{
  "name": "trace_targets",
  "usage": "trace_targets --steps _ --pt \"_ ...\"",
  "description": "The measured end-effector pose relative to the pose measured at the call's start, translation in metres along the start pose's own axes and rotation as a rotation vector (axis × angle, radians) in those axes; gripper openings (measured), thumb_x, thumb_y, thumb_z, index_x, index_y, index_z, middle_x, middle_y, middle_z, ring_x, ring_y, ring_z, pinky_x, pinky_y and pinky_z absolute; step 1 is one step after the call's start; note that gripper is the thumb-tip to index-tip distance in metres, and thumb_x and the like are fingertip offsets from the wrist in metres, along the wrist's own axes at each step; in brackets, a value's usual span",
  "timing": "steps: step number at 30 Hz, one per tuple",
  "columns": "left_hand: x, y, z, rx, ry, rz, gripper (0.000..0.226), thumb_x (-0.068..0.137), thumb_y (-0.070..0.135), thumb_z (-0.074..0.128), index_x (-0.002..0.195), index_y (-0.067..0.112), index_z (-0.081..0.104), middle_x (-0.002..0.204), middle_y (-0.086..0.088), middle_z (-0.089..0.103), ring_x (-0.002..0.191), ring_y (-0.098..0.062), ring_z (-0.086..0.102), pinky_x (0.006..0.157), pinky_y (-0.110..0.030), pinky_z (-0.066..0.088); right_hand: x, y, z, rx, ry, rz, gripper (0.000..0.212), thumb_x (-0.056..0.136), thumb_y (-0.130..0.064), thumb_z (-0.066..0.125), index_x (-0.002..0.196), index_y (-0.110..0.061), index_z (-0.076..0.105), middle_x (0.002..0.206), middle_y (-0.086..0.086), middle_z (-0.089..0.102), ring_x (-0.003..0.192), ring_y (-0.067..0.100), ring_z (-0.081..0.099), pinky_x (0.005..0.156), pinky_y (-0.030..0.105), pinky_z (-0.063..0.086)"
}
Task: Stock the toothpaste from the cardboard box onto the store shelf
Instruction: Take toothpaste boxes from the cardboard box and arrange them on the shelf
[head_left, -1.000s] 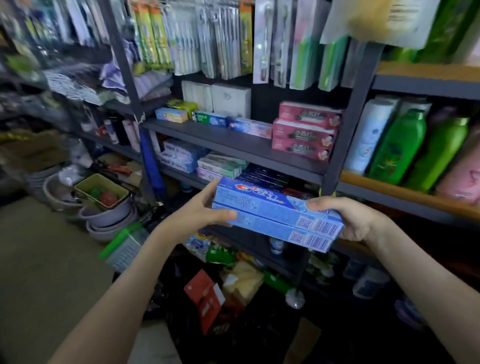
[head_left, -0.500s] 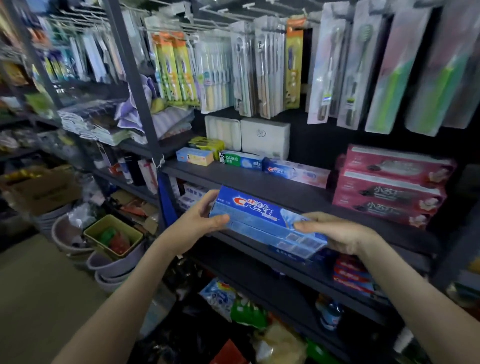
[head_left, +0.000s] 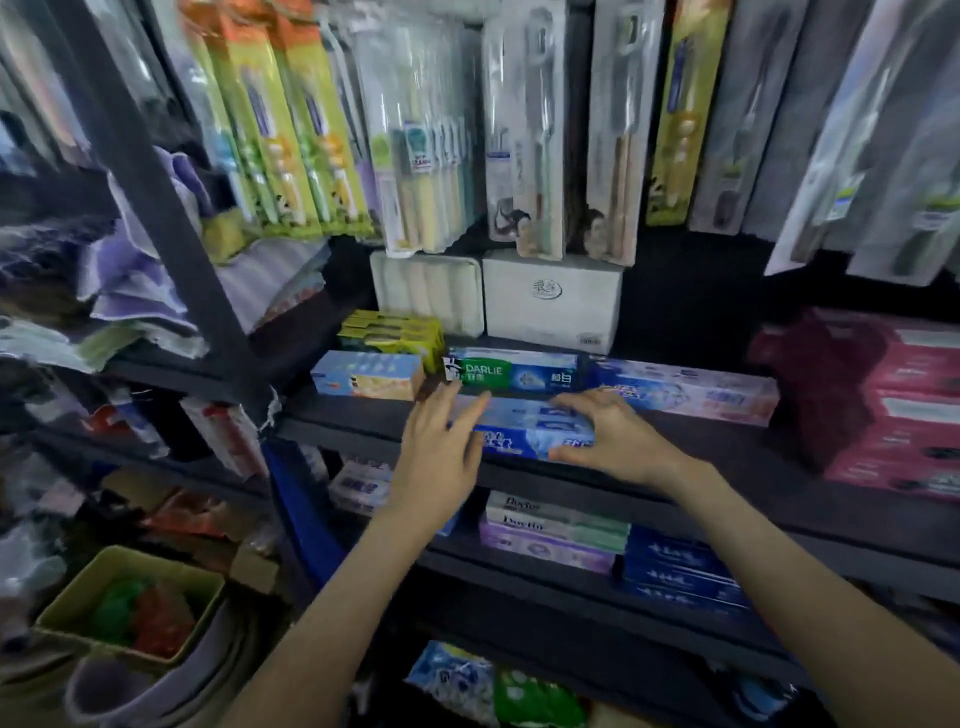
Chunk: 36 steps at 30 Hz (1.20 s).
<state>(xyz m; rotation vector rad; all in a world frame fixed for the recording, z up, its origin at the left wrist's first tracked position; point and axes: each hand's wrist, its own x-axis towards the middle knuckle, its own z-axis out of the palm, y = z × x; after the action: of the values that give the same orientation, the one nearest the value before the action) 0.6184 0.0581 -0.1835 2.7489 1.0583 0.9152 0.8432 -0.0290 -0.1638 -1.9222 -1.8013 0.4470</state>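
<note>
Nearest, low and to the left of the blue toothpaste cartons (head_left: 524, 434), an olive-green plastic basket (head_left: 72, 590) holds blurred green and red items. It sits in a stack of grey plastic basins (head_left: 130, 691). Straight below the cartons, on the lowest level in view, lie a blue-and-white printed bag (head_left: 452, 675) and a green bag (head_left: 535, 696). One level under the cartons, white-and-green boxes (head_left: 556, 517) are stacked on a purple box (head_left: 545, 551), with dark blue boxes (head_left: 680, 566) just to their right.

The blue toothpaste cartons lie lengthwise at the front edge of the dark metal shelf (head_left: 727, 452); blur hides how many are stacked. The left hand (head_left: 441, 457) rests at their left end with fingers straight, its grip apart and only touching. The right hand (head_left: 613, 436) is on their right half, fingers arched over the top and thumb on the front face, its grip clamped on the cartons.

Just behind the cartons a row of boxes lies flat. A green-and-blue Darlie box (head_left: 511, 371) is directly behind, a light-blue box (head_left: 366, 374) behind to the left and a pale blue-and-pink box (head_left: 685, 389) behind to the right. Further back to the left is a pile of yellow-green boxes (head_left: 395, 332). Behind the row stand a ribbed cream pack (head_left: 428, 291) and a white square box (head_left: 550, 301). Well to the right of the cartons, pink cartons (head_left: 914, 415) are piled up. Above and behind everything hang carded toothbrush packs (head_left: 524, 130).
</note>
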Motion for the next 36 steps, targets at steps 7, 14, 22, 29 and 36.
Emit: trace_targets --steps 7,14,22,29,36 --pt "0.027 -0.023 0.032 0.031 -0.291 0.087 0.067 0.089 0.061 0.018 0.133 0.029 0.056 0.142 -0.013 0.049 0.136 -0.035 0.038 0.112 -0.061 0.019 -0.010 0.021 0.012 -0.073 0.073 0.059 0.075 0.079 -0.040 0.075 0.144 -0.030 0.039 0.142 -0.004 0.041 0.132 0.015 0.030 0.111 0.035 0.020" --pt "0.047 0.045 0.071 0.021 -0.185 0.370 0.047 0.072 0.026 0.083 0.116 0.013 0.070 0.110 -0.019 0.068 0.099 -0.038 0.064 0.074 -0.045 0.059 -0.065 0.060 -0.022 -0.379 0.296 0.314 0.064 0.083 -0.044 0.069 0.141 -0.037 0.042 0.142 -0.009 0.041 0.133 0.016 0.028 0.105 0.034 0.015" --pt "0.078 0.088 0.102 0.023 -0.213 0.388 0.050 0.063 0.021 0.089 0.109 0.013 0.073 0.105 -0.019 0.070 0.094 -0.039 0.067 0.069 -0.046 0.058 -0.078 0.095 -0.023 -0.446 0.443 0.344 0.059 0.086 -0.019 0.069 0.139 -0.010 0.047 0.141 0.011 0.050 0.132 0.032 0.043 0.109 0.041 0.030" --pt "0.088 0.094 0.111 0.064 -0.189 0.352 0.047 0.094 0.027 0.060 0.139 0.016 0.052 0.138 -0.024 0.051 0.130 -0.041 0.046 0.108 -0.052 0.034 -0.075 0.095 -0.015 -0.572 0.472 0.376 0.060 0.088 -0.021 0.067 0.139 -0.001 0.044 0.141 0.018 0.048 0.133 0.035 0.043 0.113 0.046 0.026" --pt "0.005 0.225 0.050 -0.200 -0.159 0.319 0.045 0.096 0.025 0.057 0.137 0.010 0.051 0.144 -0.016 0.046 0.133 -0.035 0.043 0.107 -0.049 0.036 -0.199 0.049 -0.029 -0.563 0.677 0.134 0.043 0.087 -0.016 0.057 0.129 -0.006 0.055 0.124 0.009 0.059 0.108 0.025 0.053 0.087 0.038 0.048"
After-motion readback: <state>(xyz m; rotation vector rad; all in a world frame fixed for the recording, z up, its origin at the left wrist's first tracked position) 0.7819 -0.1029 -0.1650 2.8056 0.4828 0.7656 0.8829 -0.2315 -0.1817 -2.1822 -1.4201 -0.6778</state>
